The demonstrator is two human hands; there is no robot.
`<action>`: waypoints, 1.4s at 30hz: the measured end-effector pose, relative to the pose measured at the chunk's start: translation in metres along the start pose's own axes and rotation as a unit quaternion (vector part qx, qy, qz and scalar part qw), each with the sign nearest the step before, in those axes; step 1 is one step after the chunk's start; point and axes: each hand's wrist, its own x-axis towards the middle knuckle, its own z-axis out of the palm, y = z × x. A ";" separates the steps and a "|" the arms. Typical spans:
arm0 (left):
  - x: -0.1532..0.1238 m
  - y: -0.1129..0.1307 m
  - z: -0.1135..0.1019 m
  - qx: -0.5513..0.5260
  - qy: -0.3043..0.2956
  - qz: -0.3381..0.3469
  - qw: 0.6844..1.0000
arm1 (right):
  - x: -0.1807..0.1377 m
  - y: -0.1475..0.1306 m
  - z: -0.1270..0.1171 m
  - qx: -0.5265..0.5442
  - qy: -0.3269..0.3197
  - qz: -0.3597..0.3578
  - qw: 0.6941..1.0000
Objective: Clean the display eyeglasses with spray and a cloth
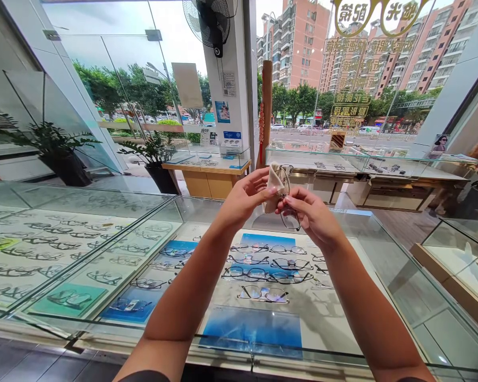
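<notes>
Your left hand (247, 195) pinches the cloth (273, 187) high beside the glasses (286, 181), your right hand (311, 211) grips them, and wiping looks unfinished, the low lens (289, 217) bare.

Above the glass top of the display case (344, 318), room opens from the near edge between the forearms (197, 265); left hand (242, 196) and right hand (311, 213) block the way ahead.
</notes>
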 end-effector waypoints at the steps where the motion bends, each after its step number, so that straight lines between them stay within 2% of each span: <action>1: 0.000 -0.001 -0.001 -0.002 0.009 -0.007 1.000 | 0.000 0.000 0.000 0.000 0.001 -0.003 1.000; 5: 0.002 -0.002 -0.004 -0.013 0.021 -0.019 1.000 | 0.001 0.000 -0.001 0.005 0.001 -0.012 1.000; 9: 0.003 0.001 -0.007 -0.004 -0.027 0.005 1.000 | 0.001 0.001 -0.001 0.019 -0.007 -0.015 1.000; 13: 0.002 0.003 -0.011 0.017 -0.049 -0.004 0.999 | 0.000 0.000 -0.001 0.027 -0.013 -0.013 0.999; 20: 0.002 0.006 -0.008 0.074 -0.038 0.018 0.996 | -0.001 -0.001 -0.001 0.013 -0.033 0.008 0.999; 32: 0.002 0.003 0.006 -0.024 -0.017 0.002 1.000 | 0.000 0.003 0.001 0.013 -0.048 0.006 0.999; 39: 0.000 -0.001 0.003 -0.037 -0.065 -0.062 0.995 | 0.002 0.005 -0.001 0.021 -0.045 -0.001 0.999; 42: 0.000 -0.003 0.003 -0.027 -0.041 -0.046 0.998 | 0.003 0.005 -0.002 0.017 -0.044 0.000 0.999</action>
